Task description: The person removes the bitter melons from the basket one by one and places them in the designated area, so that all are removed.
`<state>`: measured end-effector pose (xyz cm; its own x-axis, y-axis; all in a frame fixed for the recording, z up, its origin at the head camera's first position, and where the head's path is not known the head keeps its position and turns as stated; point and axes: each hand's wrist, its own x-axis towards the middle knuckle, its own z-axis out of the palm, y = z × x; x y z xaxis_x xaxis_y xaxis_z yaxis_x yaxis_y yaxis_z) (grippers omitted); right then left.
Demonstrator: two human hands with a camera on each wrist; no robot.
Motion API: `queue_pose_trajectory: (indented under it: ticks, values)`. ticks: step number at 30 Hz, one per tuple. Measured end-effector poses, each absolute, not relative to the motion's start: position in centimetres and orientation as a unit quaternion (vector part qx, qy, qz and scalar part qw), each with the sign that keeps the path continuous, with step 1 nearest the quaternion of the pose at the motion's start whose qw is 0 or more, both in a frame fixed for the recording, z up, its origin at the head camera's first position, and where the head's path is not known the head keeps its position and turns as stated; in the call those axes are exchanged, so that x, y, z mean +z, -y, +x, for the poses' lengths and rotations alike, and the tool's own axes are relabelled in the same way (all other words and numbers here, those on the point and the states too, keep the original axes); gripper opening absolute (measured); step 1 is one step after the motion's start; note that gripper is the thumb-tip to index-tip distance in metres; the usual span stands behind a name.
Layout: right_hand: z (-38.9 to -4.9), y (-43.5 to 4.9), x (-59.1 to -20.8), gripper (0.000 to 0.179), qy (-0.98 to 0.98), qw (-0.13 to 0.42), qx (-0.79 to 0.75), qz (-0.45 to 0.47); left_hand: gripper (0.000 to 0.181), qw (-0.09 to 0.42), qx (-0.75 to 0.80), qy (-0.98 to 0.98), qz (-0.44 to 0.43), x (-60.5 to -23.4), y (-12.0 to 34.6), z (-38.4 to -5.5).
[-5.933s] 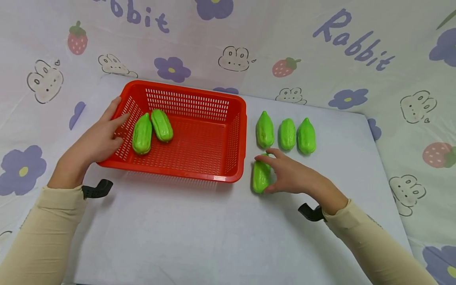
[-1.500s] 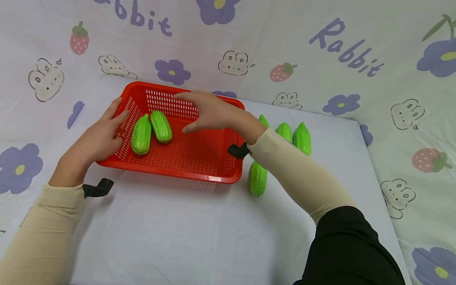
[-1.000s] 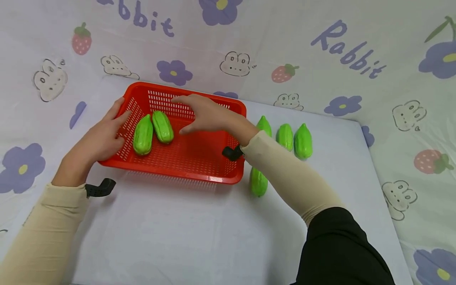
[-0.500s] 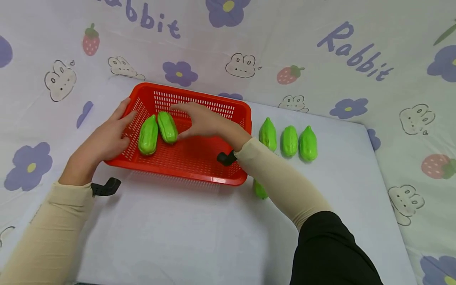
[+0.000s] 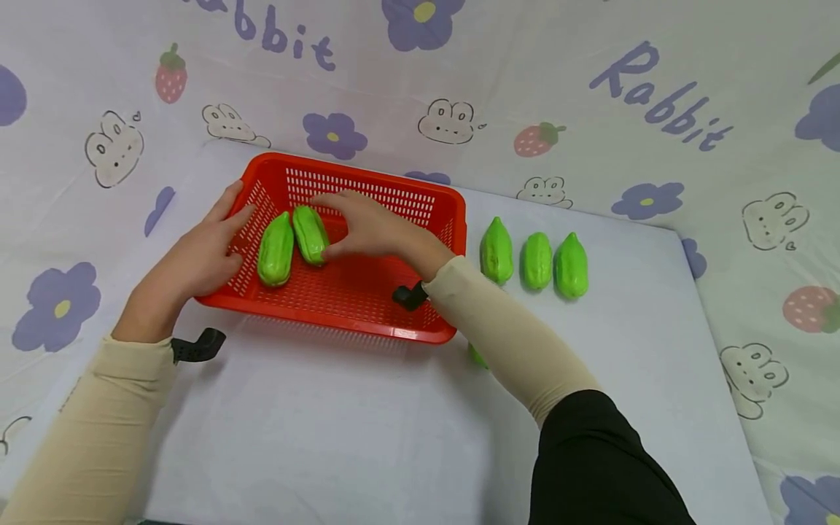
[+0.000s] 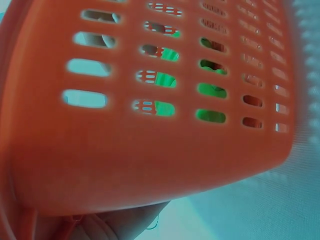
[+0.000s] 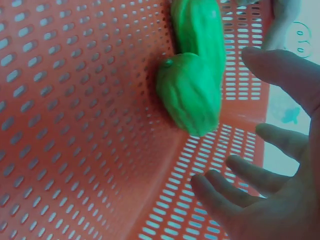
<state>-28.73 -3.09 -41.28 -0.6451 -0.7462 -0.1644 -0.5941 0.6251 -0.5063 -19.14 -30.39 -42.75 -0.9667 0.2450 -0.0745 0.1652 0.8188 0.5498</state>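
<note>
A red plastic basket (image 5: 354,321) with slotted walls holds two green ribbed fruits, shaped like small papayas: one on the left (image 5: 275,250), the other (image 5: 310,235) beside it. My left hand (image 5: 197,255) rests on the basket's left rim with its fingers extended; the slotted wall (image 6: 115,155) fills most of the left wrist view. Inside the basket, my right hand (image 5: 370,224) has its fingers and thumb spread around the right-hand fruit. The right wrist view shows that hand's fingers (image 7: 250,170) apart from the nearer fruit (image 7: 187,95).
To the right of the basket, three similar green fruits stand in a row: left (image 5: 496,251), middle (image 5: 537,261) and right (image 5: 572,266). Another green fruit (image 5: 477,356) is mostly hidden under the right forearm. A white cloth covers the table (image 5: 315,437); a printed curtain (image 5: 472,65) hangs behind.
My right hand has moved from the fruit on the table into the basket, then slightly left and nearer to the right-hand fruit. My left hand stays on the rim.
</note>
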Motion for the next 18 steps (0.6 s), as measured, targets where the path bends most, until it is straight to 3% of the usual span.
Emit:
queue_pose_trajectory:
  ticks: [18]
  values:
    - [-29.9,4.8,-42.9,0.088,-0.89,0.188,-0.201,-0.363,0.082,0.064,0.275,-0.953,0.111,-43.0,30.7,-19.2]
